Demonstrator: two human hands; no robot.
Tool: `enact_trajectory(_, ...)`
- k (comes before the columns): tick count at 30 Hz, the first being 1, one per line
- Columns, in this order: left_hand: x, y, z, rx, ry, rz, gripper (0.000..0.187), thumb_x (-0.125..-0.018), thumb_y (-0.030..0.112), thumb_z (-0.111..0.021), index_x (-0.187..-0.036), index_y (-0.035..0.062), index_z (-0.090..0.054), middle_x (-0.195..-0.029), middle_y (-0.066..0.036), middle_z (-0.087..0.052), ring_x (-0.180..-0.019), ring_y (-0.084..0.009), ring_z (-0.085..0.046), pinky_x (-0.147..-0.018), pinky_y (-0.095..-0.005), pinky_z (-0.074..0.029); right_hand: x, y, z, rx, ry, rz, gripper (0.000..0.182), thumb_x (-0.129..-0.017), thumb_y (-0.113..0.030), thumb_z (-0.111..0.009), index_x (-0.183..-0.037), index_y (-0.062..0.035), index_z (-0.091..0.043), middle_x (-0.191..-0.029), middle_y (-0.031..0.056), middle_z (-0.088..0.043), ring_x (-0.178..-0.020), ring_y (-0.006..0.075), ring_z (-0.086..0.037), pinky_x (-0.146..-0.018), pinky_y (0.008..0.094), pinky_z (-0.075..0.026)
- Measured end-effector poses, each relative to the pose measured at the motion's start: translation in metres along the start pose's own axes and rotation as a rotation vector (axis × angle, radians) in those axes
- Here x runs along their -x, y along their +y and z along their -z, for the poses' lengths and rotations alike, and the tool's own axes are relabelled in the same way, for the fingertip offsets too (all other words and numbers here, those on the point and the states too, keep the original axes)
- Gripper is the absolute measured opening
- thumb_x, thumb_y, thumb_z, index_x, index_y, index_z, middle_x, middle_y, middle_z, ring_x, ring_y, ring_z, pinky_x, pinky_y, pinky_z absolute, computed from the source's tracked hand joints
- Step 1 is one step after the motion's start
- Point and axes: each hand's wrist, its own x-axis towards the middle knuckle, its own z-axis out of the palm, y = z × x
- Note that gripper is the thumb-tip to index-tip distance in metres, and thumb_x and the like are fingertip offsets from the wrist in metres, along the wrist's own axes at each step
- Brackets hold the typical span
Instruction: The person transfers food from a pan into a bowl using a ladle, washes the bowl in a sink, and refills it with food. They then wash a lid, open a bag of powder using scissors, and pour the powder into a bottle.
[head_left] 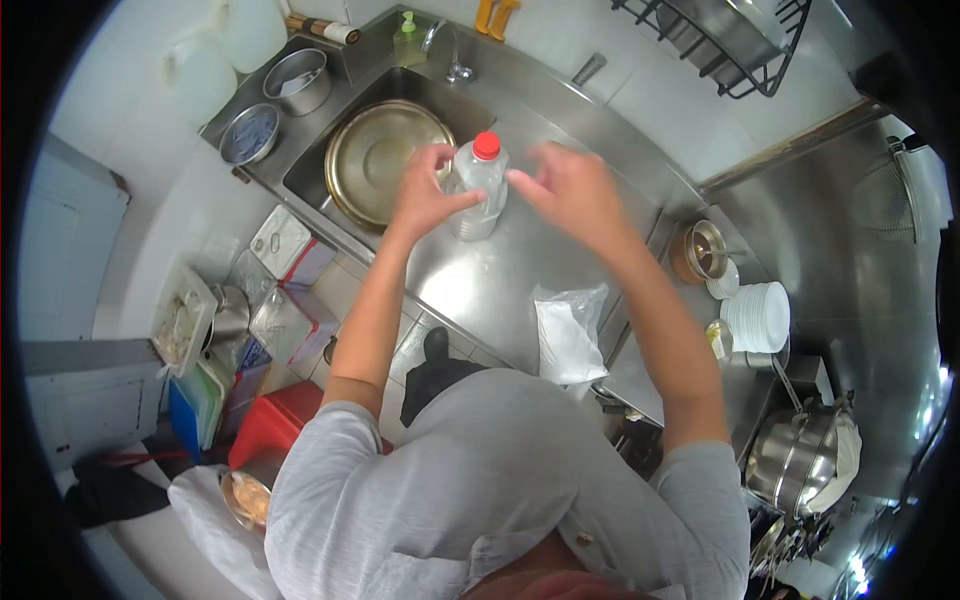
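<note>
A clear plastic bottle [480,215] with a red cap [487,146] stands upright on the steel counter [480,290]. My left hand [428,195] is curved around the bottle's left side, its thumb across the front and its fingers at the far side. To the right of the bottle is my right hand [578,195], slightly blurred, with thumb and fingers apart and nothing between them. Nearer my body, a clear plastic bag of white contents [570,338] lies by the counter's front edge.
A large round metal lid [388,160] sits in the sink [303,184], left of the bottle, below a tap [458,70]. Two metal bowls [298,82] stand beyond it. White plates [757,318] and a pot [795,460] are on the right; a red stool [280,415] is lower left.
</note>
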Motion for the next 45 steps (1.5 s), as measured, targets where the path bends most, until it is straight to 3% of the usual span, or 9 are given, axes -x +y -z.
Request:
enact_trajectory(6,-0.006,-0.013,0.000,0.035,-0.366,0.099,0.044,-0.074,0.039,-0.082,-0.094,0.0033,-0.065,-0.081,-0.014,-0.068,-0.073,-0.0302,-0.065,-0.074,-0.0393,-0.051,-0.067,-0.047,-0.022,0.375,-0.136,0.024,0.034,-0.090,-0.035,-0.064,-0.088,-0.0022,-0.073,-0.085,0.0184,-0.072,-0.082,0.0358,-0.071,-0.072,0.0443,-0.056)
enact_trajectory(14,-0.012,-0.037,-0.020,0.009,-0.568,-0.015,0.037,-0.087,0.031,-0.070,-0.110,0.0010,-0.065,-0.098,-0.020,-0.072,-0.091,-0.0367,-0.068,-0.080,-0.0425,-0.051,-0.057,-0.052,-0.023,0.446,-0.301,0.054,0.020,-0.078,-0.023,-0.070,-0.084,-0.0034,-0.073,-0.086,0.0192,-0.072,-0.082,0.0352,-0.072,-0.072,0.0459,-0.058)
enact_trajectory(21,-0.012,-0.043,-0.026,0.072,-0.546,-0.082,0.033,-0.088,0.027,-0.070,-0.097,-0.0033,-0.063,-0.082,-0.018,-0.069,-0.073,-0.0302,-0.066,-0.069,-0.0403,-0.049,-0.041,-0.026,-0.013,0.361,-0.108,0.528,0.018,-0.075,-0.019,-0.069,-0.080,-0.0014,-0.071,-0.086,0.0195,-0.071,-0.081,0.0371,-0.071,-0.071,0.0454,-0.057)
enact_trajectory(24,-0.015,-0.033,-0.023,-0.005,-0.610,-0.052,0.030,-0.089,0.026,-0.069,-0.096,-0.0024,-0.063,-0.077,-0.015,-0.066,-0.068,-0.0260,-0.061,-0.067,-0.0376,-0.049,-0.035,-0.039,-0.018,0.287,0.136,0.264,0.018,-0.074,-0.017,-0.069,-0.078,0.0000,-0.072,-0.088,0.0224,-0.070,-0.086,0.0349,-0.071,-0.072,0.0449,-0.057)
enact_trajectory(27,-0.013,-0.046,-0.031,0.063,-0.502,-0.203,0.029,-0.090,0.026,-0.069,-0.096,-0.0020,-0.063,-0.077,-0.015,-0.066,-0.067,-0.0259,-0.060,-0.066,-0.0379,-0.048,-0.048,-0.040,-0.026,0.304,-0.126,-0.019,0.018,-0.074,-0.017,-0.069,-0.078,-0.0002,-0.074,-0.086,0.0235,-0.070,-0.085,0.0340,-0.071,-0.072,0.0452,-0.058)
enact_trajectory(30,-0.013,-0.040,-0.023,-0.029,-0.612,-0.059,0.029,-0.090,0.026,-0.069,-0.094,-0.0022,-0.064,-0.080,-0.017,-0.066,-0.067,-0.0274,-0.060,-0.066,-0.0397,-0.048,-0.041,-0.042,-0.022,0.374,-0.110,0.218,0.018,-0.073,-0.017,-0.070,-0.079,-0.0004,-0.075,-0.080,0.0232,-0.071,-0.079,0.0347,-0.073,-0.069,0.0468,-0.058)
enact_trajectory(33,-0.006,-0.045,-0.033,0.179,-0.393,-0.301,0.032,-0.090,0.028,-0.070,-0.089,-0.0027,-0.063,-0.076,-0.017,-0.064,-0.064,-0.0276,-0.057,-0.064,-0.0400,-0.047,-0.041,-0.061,-0.008,0.339,-0.327,0.088,0.021,-0.072,-0.017,-0.070,-0.087,-0.0038,-0.078,-0.087,0.0212,-0.073,-0.082,0.0348,-0.073,-0.071,0.0465,-0.057)
enact_trajectory(35,-0.007,-0.057,-0.032,0.032,-0.415,-0.252,0.034,-0.089,0.030,-0.070,-0.087,-0.0026,-0.061,-0.071,-0.015,-0.063,-0.060,-0.0266,-0.053,-0.062,-0.0387,-0.045,-0.042,-0.052,-0.017,0.267,-0.144,0.026,0.016,-0.074,-0.012,-0.067,-0.080,0.0010,-0.075,-0.079,0.0219,-0.071,-0.074,0.0371,-0.072,-0.066,0.0488,-0.058)
enact_trajectory(45,-0.010,-0.035,-0.024,0.065,-0.519,-0.113,0.041,-0.087,0.034,-0.075,-0.074,-0.0008,-0.056,-0.060,-0.007,-0.053,-0.057,-0.0134,-0.047,-0.056,-0.0340,-0.042,-0.050,-0.049,-0.005,0.377,-0.353,0.093,0.016,-0.074,-0.006,-0.064,-0.086,0.0001,-0.072,-0.088,0.0205,-0.070,-0.083,0.0362,-0.070,-0.070,0.0468,-0.056)
